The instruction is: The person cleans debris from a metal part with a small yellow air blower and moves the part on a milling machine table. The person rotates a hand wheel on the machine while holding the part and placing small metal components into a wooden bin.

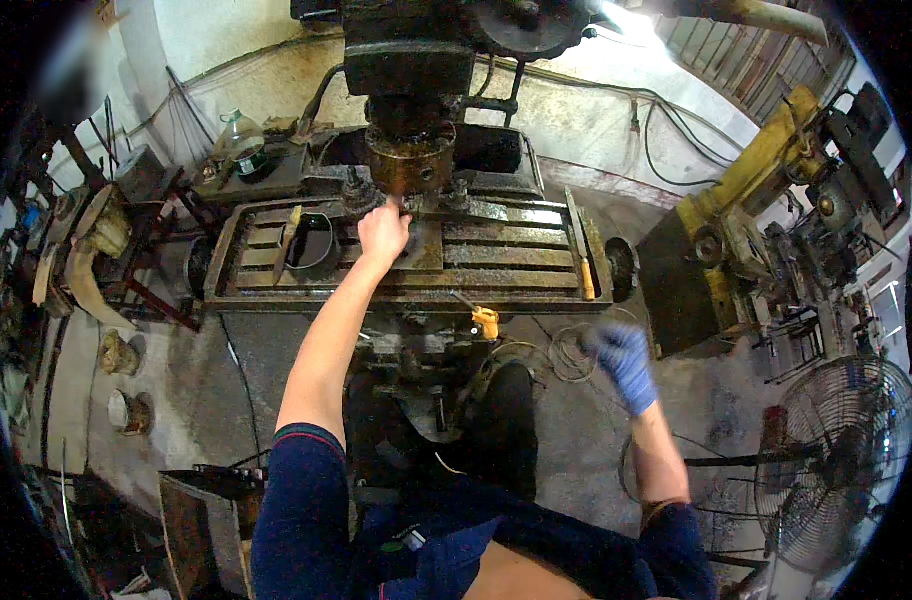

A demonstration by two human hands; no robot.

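Note:
My bare left hand point(384, 238) reaches over the slotted metal table point(506, 284) of a milling machine, just below its round spindle head point(411, 160). Its fingers are curled closed; whatever they may hold is hidden. A flat plate point(423, 256) lies beside this hand. To its left stand a dark round pan point(316, 262) and a brush-like tool with a pale handle point(289, 240). My right hand point(624, 365), in a blue glove, is off the table's front right corner. Motion blur smears its fingers. A yellow air gun point(486, 322) hangs at the table's front edge.
A long file-like tool with a yellow handle point(587, 280) lies along the table's right end. Hose coils point(573, 358) rest on the floor. At the lower right stands a large caged fan point(834, 465); a yellow-and-dark machine point(691, 265) is behind it. A plastic bottle point(244, 140) sits back left.

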